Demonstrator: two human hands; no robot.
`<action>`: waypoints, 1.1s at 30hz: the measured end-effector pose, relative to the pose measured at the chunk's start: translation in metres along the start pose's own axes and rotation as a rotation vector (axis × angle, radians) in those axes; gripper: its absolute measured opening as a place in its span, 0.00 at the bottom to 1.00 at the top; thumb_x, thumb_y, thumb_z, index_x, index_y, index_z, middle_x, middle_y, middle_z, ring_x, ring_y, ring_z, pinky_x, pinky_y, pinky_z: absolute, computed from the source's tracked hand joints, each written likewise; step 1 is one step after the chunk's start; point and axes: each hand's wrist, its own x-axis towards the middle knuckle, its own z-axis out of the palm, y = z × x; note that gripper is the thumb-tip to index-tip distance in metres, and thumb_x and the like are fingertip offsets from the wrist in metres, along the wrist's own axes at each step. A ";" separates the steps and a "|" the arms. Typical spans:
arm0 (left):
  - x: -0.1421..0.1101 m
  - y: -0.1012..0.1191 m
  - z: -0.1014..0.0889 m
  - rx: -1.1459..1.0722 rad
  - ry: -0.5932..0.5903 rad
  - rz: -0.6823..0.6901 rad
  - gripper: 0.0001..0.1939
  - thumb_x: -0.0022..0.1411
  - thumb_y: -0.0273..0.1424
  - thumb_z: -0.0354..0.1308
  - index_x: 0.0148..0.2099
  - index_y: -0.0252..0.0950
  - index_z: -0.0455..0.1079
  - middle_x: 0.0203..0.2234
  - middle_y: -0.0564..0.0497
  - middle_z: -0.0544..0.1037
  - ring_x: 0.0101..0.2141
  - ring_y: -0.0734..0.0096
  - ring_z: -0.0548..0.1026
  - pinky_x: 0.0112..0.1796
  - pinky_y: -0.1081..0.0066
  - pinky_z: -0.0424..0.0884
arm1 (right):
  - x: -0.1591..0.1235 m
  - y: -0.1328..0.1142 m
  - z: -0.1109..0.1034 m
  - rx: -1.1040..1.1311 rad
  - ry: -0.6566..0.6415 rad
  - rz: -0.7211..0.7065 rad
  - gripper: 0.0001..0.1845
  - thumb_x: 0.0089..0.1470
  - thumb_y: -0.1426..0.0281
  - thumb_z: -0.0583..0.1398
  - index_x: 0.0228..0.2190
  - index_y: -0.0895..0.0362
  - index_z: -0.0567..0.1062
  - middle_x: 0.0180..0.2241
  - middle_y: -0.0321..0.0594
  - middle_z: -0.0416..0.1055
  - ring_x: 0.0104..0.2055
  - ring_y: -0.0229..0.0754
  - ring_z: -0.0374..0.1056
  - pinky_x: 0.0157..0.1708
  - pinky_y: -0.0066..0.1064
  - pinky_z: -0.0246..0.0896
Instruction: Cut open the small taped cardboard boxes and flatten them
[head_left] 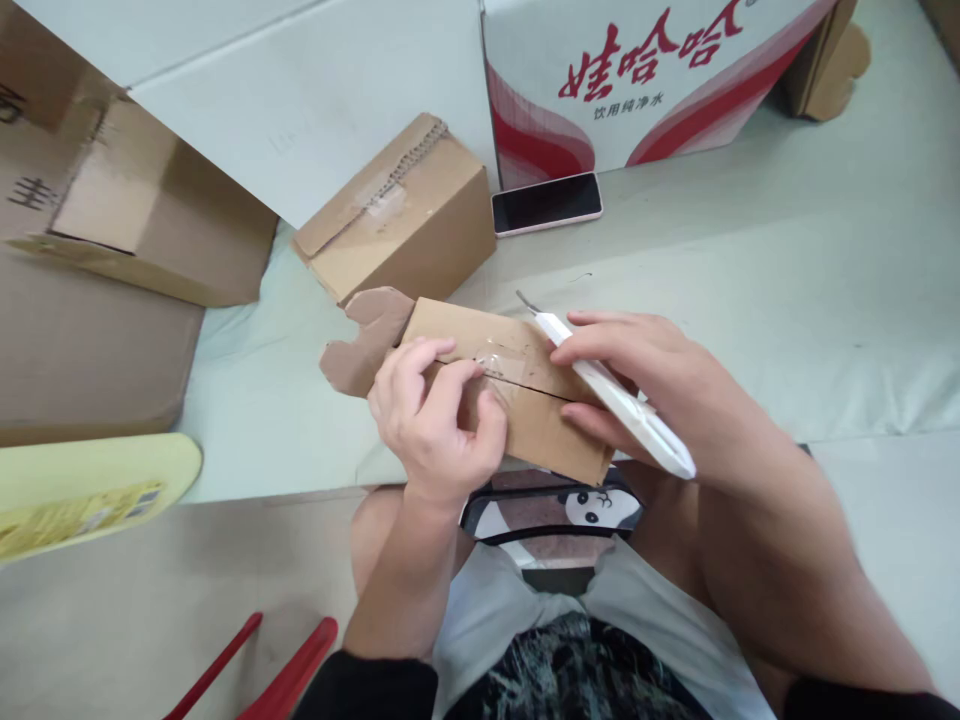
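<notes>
A small brown cardboard box (556,430) is tilted at the table's front edge, above my lap. A strip of clear tape (504,358) crosses the seam on its top, and a scalloped flap (360,345) sticks out at its left end. My left hand (439,420) grips the box's left part, thumb and fingers bent close to the tape. In my right hand (637,370) is a white utility knife (626,405), its thin blade out and pointing up and left. Fingers of that hand also touch the box's right side.
Behind lies another taped cardboard box (420,215), beside a phone (547,204) lying flat. A white and red carton (637,90) stands at the back. Large brown boxes (172,210) fill the left, with a yellow object (97,490) in front of them.
</notes>
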 end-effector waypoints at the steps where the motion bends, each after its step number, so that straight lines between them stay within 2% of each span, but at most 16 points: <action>1: 0.000 -0.001 0.001 0.000 0.026 0.010 0.03 0.57 0.30 0.59 0.35 0.40 0.74 0.39 0.46 0.80 0.42 0.54 0.78 0.46 0.56 0.70 | -0.001 0.001 -0.004 0.002 -0.005 -0.002 0.16 0.63 0.62 0.65 0.52 0.49 0.76 0.53 0.44 0.83 0.62 0.59 0.77 0.57 0.49 0.72; 2: -0.001 -0.002 0.002 -0.005 0.043 0.019 0.01 0.56 0.29 0.59 0.32 0.40 0.71 0.34 0.48 0.78 0.36 0.59 0.74 0.42 0.58 0.68 | -0.002 0.003 -0.007 0.010 -0.020 -0.003 0.17 0.63 0.61 0.66 0.52 0.50 0.75 0.53 0.45 0.83 0.59 0.58 0.78 0.55 0.48 0.73; 4: -0.001 -0.005 0.003 -0.028 0.043 0.038 0.09 0.56 0.28 0.59 0.27 0.41 0.62 0.24 0.52 0.70 0.29 0.64 0.67 0.36 0.60 0.62 | -0.003 0.006 -0.014 0.041 -0.062 0.007 0.17 0.63 0.62 0.66 0.52 0.51 0.75 0.51 0.44 0.83 0.51 0.53 0.81 0.50 0.43 0.75; 6: 0.000 -0.007 0.003 -0.060 0.044 0.075 0.15 0.55 0.26 0.58 0.25 0.40 0.53 0.19 0.54 0.62 0.27 0.65 0.62 0.33 0.61 0.57 | -0.003 0.011 -0.018 0.090 -0.094 0.021 0.18 0.63 0.62 0.67 0.52 0.51 0.74 0.49 0.42 0.83 0.45 0.48 0.81 0.46 0.38 0.75; 8: 0.000 -0.008 0.003 -0.077 0.055 0.113 0.18 0.55 0.25 0.57 0.25 0.40 0.48 0.18 0.55 0.58 0.26 0.66 0.59 0.31 0.61 0.54 | -0.005 0.017 -0.020 0.129 -0.104 0.032 0.21 0.62 0.60 0.68 0.54 0.50 0.73 0.49 0.41 0.83 0.44 0.46 0.81 0.44 0.35 0.75; 13: 0.000 -0.008 0.005 -0.093 0.076 0.127 0.18 0.54 0.25 0.57 0.25 0.40 0.47 0.17 0.55 0.57 0.26 0.66 0.59 0.31 0.62 0.54 | -0.010 0.030 -0.022 0.143 -0.101 0.010 0.28 0.59 0.56 0.71 0.56 0.50 0.72 0.49 0.41 0.82 0.43 0.44 0.80 0.42 0.32 0.75; 16: -0.001 -0.008 0.006 -0.107 0.082 0.123 0.18 0.54 0.24 0.57 0.26 0.40 0.47 0.17 0.55 0.57 0.26 0.66 0.59 0.31 0.61 0.54 | -0.011 0.032 -0.020 0.174 -0.101 -0.015 0.28 0.58 0.58 0.71 0.56 0.50 0.73 0.48 0.40 0.83 0.42 0.44 0.81 0.42 0.31 0.75; 19: -0.001 -0.008 0.009 -0.099 0.108 0.105 0.18 0.55 0.25 0.57 0.26 0.40 0.48 0.18 0.55 0.59 0.26 0.66 0.60 0.32 0.61 0.55 | -0.011 0.031 -0.014 0.159 -0.011 0.008 0.22 0.58 0.62 0.71 0.53 0.49 0.76 0.47 0.39 0.84 0.43 0.44 0.82 0.41 0.31 0.76; 22: 0.000 -0.005 0.010 -0.031 0.127 0.066 0.10 0.55 0.26 0.58 0.28 0.41 0.59 0.24 0.53 0.70 0.31 0.63 0.68 0.37 0.61 0.62 | -0.011 0.032 -0.006 0.108 0.154 0.026 0.15 0.58 0.67 0.70 0.47 0.48 0.78 0.44 0.38 0.86 0.42 0.45 0.83 0.42 0.33 0.76; 25: 0.001 -0.002 0.009 -0.014 0.083 0.042 0.04 0.55 0.26 0.58 0.33 0.41 0.68 0.32 0.50 0.79 0.37 0.61 0.75 0.41 0.59 0.66 | -0.011 0.037 0.000 0.065 0.277 0.053 0.11 0.59 0.67 0.70 0.43 0.46 0.80 0.41 0.37 0.86 0.39 0.45 0.83 0.39 0.35 0.76; 27: 0.001 -0.001 0.008 -0.030 0.047 0.031 0.05 0.55 0.26 0.58 0.34 0.41 0.70 0.32 0.51 0.80 0.37 0.61 0.77 0.42 0.59 0.68 | -0.012 0.040 -0.001 0.090 0.245 0.047 0.13 0.58 0.64 0.71 0.45 0.46 0.80 0.42 0.38 0.86 0.41 0.46 0.83 0.41 0.37 0.78; 31: 0.001 -0.001 0.007 -0.040 0.029 0.016 0.04 0.56 0.26 0.59 0.34 0.41 0.72 0.32 0.50 0.81 0.39 0.59 0.81 0.44 0.59 0.70 | -0.013 0.043 -0.008 0.173 0.034 0.023 0.26 0.55 0.60 0.74 0.53 0.45 0.76 0.52 0.40 0.84 0.51 0.51 0.83 0.49 0.40 0.79; 33: 0.001 0.000 0.008 -0.038 0.041 0.011 0.03 0.58 0.27 0.58 0.34 0.41 0.72 0.33 0.50 0.82 0.39 0.59 0.81 0.44 0.59 0.71 | -0.014 0.044 -0.012 0.194 -0.032 0.041 0.28 0.56 0.62 0.72 0.56 0.43 0.74 0.55 0.40 0.82 0.53 0.51 0.82 0.50 0.40 0.79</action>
